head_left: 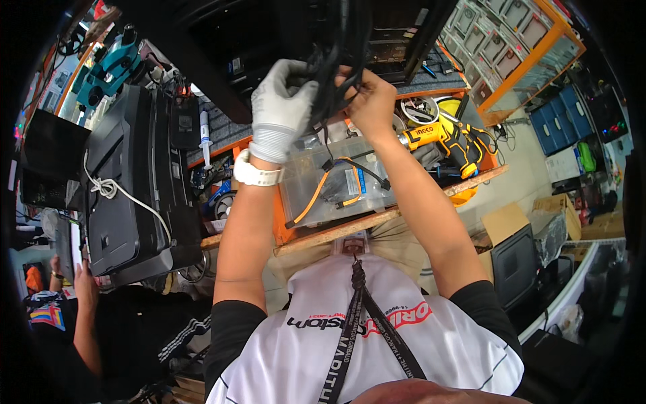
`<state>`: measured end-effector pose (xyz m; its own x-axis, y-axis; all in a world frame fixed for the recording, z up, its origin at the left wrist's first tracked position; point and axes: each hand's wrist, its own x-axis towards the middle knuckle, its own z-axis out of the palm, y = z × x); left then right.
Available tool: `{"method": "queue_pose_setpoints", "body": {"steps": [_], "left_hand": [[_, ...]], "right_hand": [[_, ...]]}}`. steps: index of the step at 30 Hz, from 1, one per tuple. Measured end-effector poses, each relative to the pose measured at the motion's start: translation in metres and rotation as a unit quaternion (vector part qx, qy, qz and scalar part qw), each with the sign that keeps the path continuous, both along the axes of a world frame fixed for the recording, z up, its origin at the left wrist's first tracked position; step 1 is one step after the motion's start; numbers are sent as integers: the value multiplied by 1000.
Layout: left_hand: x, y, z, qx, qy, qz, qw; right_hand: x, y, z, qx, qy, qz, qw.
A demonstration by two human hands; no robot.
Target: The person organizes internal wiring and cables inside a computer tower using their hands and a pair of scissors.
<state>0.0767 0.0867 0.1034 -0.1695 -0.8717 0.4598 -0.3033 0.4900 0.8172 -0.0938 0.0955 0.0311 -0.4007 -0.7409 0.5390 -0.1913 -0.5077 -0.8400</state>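
My left hand point(282, 101), in a white-grey glove with a white watch at the wrist, has its fingers curled round a bundle of black cables point(329, 101) at the top centre. My bare right hand point(367, 101) grips the same bundle from the right, fingers bent. The cables rise in front of a black open-fronted machine or case point(249, 34). Thinner cables with yellow-orange sections point(313, 198) hang down onto a clear plastic box point(299, 182) in an orange wooden drawer point(377, 219).
A yellow-black power tool point(454, 148) lies right of the box. A black printer point(121, 222) with a white cord fills the left, below teal tools point(101, 74). Another person point(84, 316) holds a pale object at lower left. Cardboard boxes point(505, 219) and a glass display cabinet point(511, 40) stand right.
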Motion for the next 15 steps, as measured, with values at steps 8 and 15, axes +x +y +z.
{"method": "queue_pose_setpoints", "body": {"steps": [8, 15], "left_hand": [[-8, 5, -28, -124, 16, 64, 990], [-4, 6, -22, -7, 198, 45, 979]], "right_hand": [[-23, 7, 2, 87, 61, 8, 994], [-32, 1, 4, 82, 183, -50, 978]]}}
